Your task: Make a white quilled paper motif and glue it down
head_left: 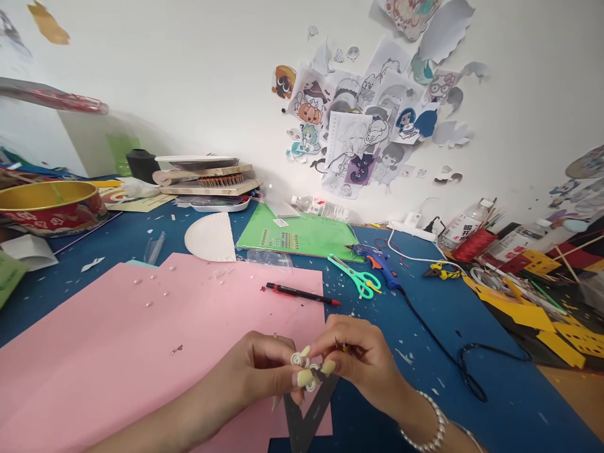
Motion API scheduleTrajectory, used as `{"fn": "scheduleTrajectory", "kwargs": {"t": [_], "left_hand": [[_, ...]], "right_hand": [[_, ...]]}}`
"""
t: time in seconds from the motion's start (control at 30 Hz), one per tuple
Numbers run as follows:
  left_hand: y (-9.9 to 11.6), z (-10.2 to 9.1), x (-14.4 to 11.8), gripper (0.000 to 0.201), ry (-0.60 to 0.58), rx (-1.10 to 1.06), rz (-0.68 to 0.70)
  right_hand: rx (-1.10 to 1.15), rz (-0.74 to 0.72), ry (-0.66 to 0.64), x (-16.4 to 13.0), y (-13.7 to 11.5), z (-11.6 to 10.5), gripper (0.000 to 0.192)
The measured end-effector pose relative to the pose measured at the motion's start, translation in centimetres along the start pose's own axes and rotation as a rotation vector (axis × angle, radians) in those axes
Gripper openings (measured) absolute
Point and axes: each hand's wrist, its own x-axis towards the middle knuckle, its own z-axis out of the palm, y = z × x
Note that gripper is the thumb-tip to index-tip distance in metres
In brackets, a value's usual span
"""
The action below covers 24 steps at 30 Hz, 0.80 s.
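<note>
Blue counter (448,333) under pink sheet (221,314); white wall (202,82) with paper drawings (350,141) beyond sheet. Above sheet's near right corner, our left hand (268,368) and right hand (363,352) meet, fingers bent, both pinching white coiled piece (296,359). Piece's spirals face us; long axis we cannot tell, fingers covering much.

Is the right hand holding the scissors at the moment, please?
No, the scissors lie beside the glue gun, while the right hand's fingertips are at the white coils.
</note>
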Motion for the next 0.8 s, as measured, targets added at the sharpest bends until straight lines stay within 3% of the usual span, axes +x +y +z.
{"fn": "scheduleTrajectory", "kwargs": {"t": [0.3,0.8], "left_hand": [[-0.44,0.09,0.03,0.013,-0.035,-0.013,-0.004],[-0.34,-0.20,0.00,0.014,-0.073,0.006,-0.053]], "right_hand": [[0.072,0.041,0.003,-0.33,0.35,-0.03,0.024],[0.033,0.015,-0.073,-0.63,0.67,0.24,0.029]]}}
